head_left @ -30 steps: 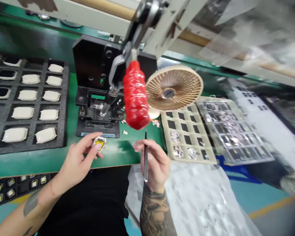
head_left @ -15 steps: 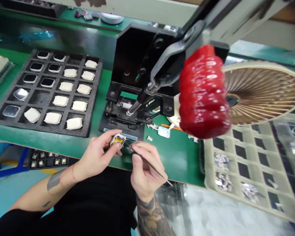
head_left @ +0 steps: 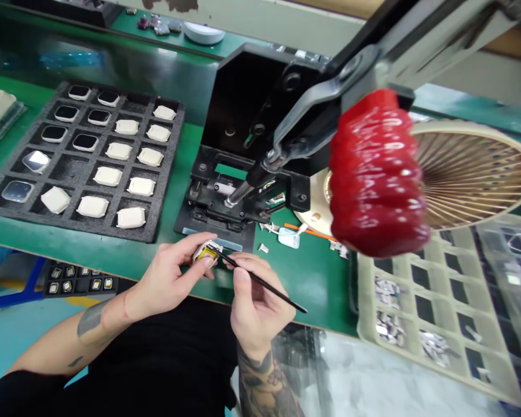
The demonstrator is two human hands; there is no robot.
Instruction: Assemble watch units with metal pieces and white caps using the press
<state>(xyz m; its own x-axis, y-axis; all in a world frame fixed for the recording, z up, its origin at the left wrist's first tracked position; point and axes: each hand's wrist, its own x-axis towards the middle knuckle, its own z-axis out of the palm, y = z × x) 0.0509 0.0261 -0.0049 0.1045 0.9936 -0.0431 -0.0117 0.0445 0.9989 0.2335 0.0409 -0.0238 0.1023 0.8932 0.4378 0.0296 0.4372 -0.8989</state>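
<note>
My left hand pinches a small white watch case between thumb and fingers, its open side up and a yellow part showing inside. My right hand is closed round slim black tweezers, held like a pen. Their tip reaches into the case near its upper edge; what it touches is too small to tell. Both hands are at the front edge of the green bench, just before the base of a black hand press with a red ribbed handle grip.
On the left lies a black foam tray with watch cases and dark-screened watches. At the right stands a pale compartment tray with small parts. A woven fan lies behind the red grip. Below the bench sits another black tray.
The view has shifted slightly. The tweezers have turned a little in my right hand, and their tip has moved further left over the case. My left hand keeps its hold.
</note>
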